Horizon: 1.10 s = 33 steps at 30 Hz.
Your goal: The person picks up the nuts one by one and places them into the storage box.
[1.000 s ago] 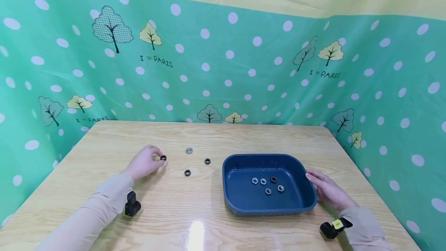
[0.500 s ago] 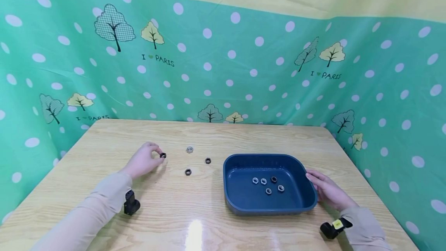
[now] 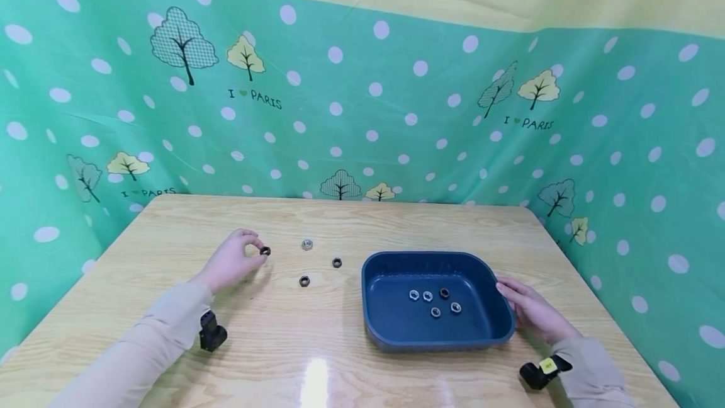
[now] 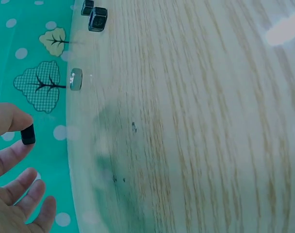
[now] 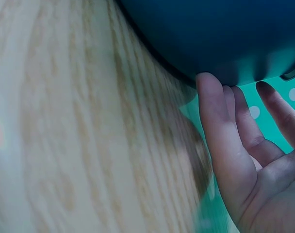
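In the head view my left hand (image 3: 232, 262) pinches a black hex nut (image 3: 265, 251) between thumb and forefinger. The left wrist view shows that nut (image 4: 28, 135) edge-on at the fingertips, above the table, with the other fingers loosely bent below. Two dark nuts, one nearer (image 3: 304, 281) and one farther right (image 3: 337, 262), lie on the wood beside a silver nut (image 3: 307, 245). My right hand (image 3: 532, 311) rests its fingers against the right end of a dark blue bin (image 3: 376, 326). Seen from the right wrist, extended fingertips (image 5: 209, 80) touch the bin's outer wall.
Inside the bin lie several nuts, among them a silver one (image 3: 414, 295) and a dark one (image 3: 444, 293). The wooden table (image 3: 272, 357) ends at a green dotted cloth (image 3: 351, 112) behind and at the sides.
My left hand has risen slightly with the black nut between its fingertips. The right hand, the bin and the other nuts have stayed in place.
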Each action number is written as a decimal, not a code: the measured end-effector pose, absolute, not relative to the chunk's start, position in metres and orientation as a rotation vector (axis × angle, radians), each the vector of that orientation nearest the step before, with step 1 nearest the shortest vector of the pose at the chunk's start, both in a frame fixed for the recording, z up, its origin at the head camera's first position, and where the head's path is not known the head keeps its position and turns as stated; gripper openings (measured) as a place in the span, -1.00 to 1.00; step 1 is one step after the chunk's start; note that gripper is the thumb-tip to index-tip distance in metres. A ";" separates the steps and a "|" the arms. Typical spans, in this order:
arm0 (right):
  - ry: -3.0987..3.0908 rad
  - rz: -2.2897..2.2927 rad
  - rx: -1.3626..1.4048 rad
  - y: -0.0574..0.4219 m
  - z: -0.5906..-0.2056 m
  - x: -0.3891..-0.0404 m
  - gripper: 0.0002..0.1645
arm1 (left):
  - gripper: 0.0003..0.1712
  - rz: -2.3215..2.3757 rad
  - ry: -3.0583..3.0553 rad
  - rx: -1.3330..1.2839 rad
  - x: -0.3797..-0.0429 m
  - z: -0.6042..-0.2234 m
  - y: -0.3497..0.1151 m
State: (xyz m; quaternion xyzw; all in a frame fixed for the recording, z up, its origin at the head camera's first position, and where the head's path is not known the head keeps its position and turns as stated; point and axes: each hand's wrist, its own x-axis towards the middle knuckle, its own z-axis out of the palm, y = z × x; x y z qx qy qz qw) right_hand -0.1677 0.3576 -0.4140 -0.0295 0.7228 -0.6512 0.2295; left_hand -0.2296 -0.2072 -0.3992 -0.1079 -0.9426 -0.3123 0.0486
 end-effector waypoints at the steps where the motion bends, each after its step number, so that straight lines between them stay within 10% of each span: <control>1: 1.996 -1.786 -0.076 0.357 -0.414 -0.167 -0.72 | -0.75 -0.955 -2.870 -0.329 -0.229 -0.398 -0.207; 12: 2.030 -1.769 -0.069 0.355 -0.413 -0.167 -0.33 | -0.78 -0.956 -2.852 -0.335 -0.227 -0.392 -0.203; 22: 1.986 -1.817 -0.115 0.360 -0.414 -0.167 -0.67 | -0.80 -0.964 -2.818 -0.389 -0.226 -0.385 -0.199; 33: 1.989 -1.808 -0.092 0.357 -0.414 -0.166 -0.52 | -0.76 -0.941 -2.841 -0.380 -0.222 -0.384 -0.197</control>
